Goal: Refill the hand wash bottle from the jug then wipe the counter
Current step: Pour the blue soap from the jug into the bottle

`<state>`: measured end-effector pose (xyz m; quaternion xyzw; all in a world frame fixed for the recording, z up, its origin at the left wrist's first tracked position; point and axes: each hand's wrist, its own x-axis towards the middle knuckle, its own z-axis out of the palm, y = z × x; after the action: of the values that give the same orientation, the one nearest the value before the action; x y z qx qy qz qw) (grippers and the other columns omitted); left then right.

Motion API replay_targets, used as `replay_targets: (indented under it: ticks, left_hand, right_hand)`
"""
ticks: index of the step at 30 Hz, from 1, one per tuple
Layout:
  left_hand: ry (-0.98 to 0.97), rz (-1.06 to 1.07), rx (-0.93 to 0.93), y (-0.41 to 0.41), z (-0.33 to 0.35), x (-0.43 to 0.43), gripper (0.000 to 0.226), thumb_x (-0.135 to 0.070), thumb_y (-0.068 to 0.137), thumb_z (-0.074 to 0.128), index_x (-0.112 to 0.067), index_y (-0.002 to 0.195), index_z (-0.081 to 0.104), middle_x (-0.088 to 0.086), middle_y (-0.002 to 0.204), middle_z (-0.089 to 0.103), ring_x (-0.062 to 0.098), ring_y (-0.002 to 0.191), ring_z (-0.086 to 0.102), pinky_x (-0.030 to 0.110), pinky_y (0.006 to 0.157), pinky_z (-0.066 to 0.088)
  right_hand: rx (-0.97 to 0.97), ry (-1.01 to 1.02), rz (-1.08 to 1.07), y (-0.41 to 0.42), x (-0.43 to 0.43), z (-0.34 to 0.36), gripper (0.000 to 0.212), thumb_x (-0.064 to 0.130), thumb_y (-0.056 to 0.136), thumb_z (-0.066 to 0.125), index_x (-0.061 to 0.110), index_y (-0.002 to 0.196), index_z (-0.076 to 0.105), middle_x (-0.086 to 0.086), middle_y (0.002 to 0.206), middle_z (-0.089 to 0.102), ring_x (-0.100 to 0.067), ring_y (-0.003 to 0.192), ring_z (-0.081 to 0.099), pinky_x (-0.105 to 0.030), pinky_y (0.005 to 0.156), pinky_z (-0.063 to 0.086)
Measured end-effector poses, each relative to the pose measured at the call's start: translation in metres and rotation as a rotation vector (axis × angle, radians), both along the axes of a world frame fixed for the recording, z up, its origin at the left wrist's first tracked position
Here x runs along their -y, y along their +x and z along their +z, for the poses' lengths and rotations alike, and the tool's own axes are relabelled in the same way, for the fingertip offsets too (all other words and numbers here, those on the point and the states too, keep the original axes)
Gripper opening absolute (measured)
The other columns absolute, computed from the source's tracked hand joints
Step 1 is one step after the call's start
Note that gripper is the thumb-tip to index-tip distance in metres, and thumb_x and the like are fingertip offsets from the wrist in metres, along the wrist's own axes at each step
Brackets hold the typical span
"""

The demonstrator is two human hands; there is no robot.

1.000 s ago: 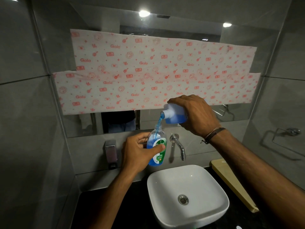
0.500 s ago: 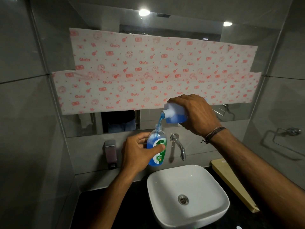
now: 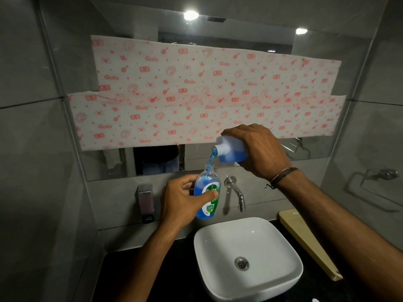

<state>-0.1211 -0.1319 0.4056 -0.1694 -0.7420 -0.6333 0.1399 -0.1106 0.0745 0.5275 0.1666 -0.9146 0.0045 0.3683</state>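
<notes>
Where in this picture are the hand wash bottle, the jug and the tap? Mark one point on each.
hand wash bottle (image 3: 201, 185): head view, on the blue upper body above the label.
jug (image 3: 231, 154): head view, on its blue-filled lower side beside the neck.
tap (image 3: 236, 191): head view, on the curved metal spout.

Jug (image 3: 232, 150) above bottle (image 3: 207, 194), behind basin (image 3: 247, 257)

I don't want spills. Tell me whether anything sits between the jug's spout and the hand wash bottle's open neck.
Nothing visible does. The jug, tipped by the right hand, sends an unbroken blue stream straight into the uncapped hand wash bottle, which the left hand holds just below, over the back edge of the basin.
</notes>
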Motion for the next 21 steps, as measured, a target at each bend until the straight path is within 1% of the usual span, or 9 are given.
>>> replay_targets:
  ticks: [4, 7, 12, 15, 18, 21]
  left_hand:
    - [0.004, -0.007, 0.000, 0.0014, 0.0018, 0.0005, 0.040, -0.018, 0.069, 0.094, -0.036, 0.096, 0.070, -0.023, 0.087, 0.072, -0.009, 0.074, 0.073, 0.012, 0.056, 0.056]
    - [0.006, -0.005, 0.000, 0.0019, 0.0024, 0.0009, 0.042, -0.019, 0.068, 0.094, -0.041, 0.093, 0.068, -0.025, 0.086, 0.072, -0.009, 0.074, 0.073, 0.011, 0.055, 0.055]
    - [0.002, 0.002, 0.012, 0.0010, 0.0028, 0.0005, 0.041, -0.019, 0.069, 0.094, -0.029, 0.102, 0.071, -0.025, 0.087, 0.070, -0.013, 0.073, 0.071, 0.009, 0.055, 0.054]
    - [0.003, 0.005, 0.018, 0.0007, 0.0024, 0.0004, 0.042, -0.018, 0.068, 0.094, -0.030, 0.101, 0.071, -0.023, 0.087, 0.072, -0.010, 0.073, 0.072, 0.011, 0.055, 0.055]
    - [-0.003, 0.013, 0.018, -0.0001, 0.0009, 0.0003, 0.043, -0.017, 0.067, 0.095, -0.025, 0.104, 0.074, -0.017, 0.089, 0.074, -0.006, 0.076, 0.074, 0.012, 0.057, 0.056]
    - [-0.015, 0.027, 0.013, -0.0014, -0.0011, 0.0004, 0.045, -0.017, 0.068, 0.095, -0.017, 0.108, 0.076, -0.007, 0.095, 0.078, 0.000, 0.082, 0.076, 0.016, 0.061, 0.060]
  right_hand:
    - [0.003, -0.002, -0.001, -0.0008, -0.0003, 0.0002, 0.072, 0.011, 0.066, 0.088, 0.024, 0.133, 0.063, -0.005, 0.123, 0.072, -0.032, 0.104, 0.064, -0.045, 0.093, 0.049]
    - [0.007, -0.002, -0.003, -0.0013, -0.0005, 0.0004, 0.072, 0.011, 0.067, 0.089, 0.023, 0.133, 0.062, -0.005, 0.124, 0.072, -0.032, 0.106, 0.064, -0.047, 0.095, 0.050]
    - [0.012, -0.006, -0.001, -0.0015, -0.0009, -0.0005, 0.073, 0.010, 0.066, 0.089, 0.022, 0.133, 0.063, -0.006, 0.123, 0.072, -0.033, 0.106, 0.064, -0.048, 0.095, 0.050]
    - [0.008, -0.005, -0.001, -0.0019, -0.0012, -0.0001, 0.073, 0.010, 0.066, 0.090, 0.022, 0.133, 0.063, -0.007, 0.123, 0.072, -0.033, 0.106, 0.064, -0.047, 0.095, 0.049]
    - [0.008, -0.005, 0.002, -0.0019, -0.0009, -0.0003, 0.073, 0.009, 0.065, 0.090, 0.022, 0.132, 0.063, -0.007, 0.123, 0.072, -0.033, 0.106, 0.064, -0.048, 0.095, 0.050]
    - [0.000, 0.002, -0.003, -0.0021, -0.0013, -0.0011, 0.074, 0.008, 0.064, 0.090, 0.022, 0.132, 0.063, -0.007, 0.122, 0.072, -0.034, 0.105, 0.065, -0.048, 0.093, 0.049]
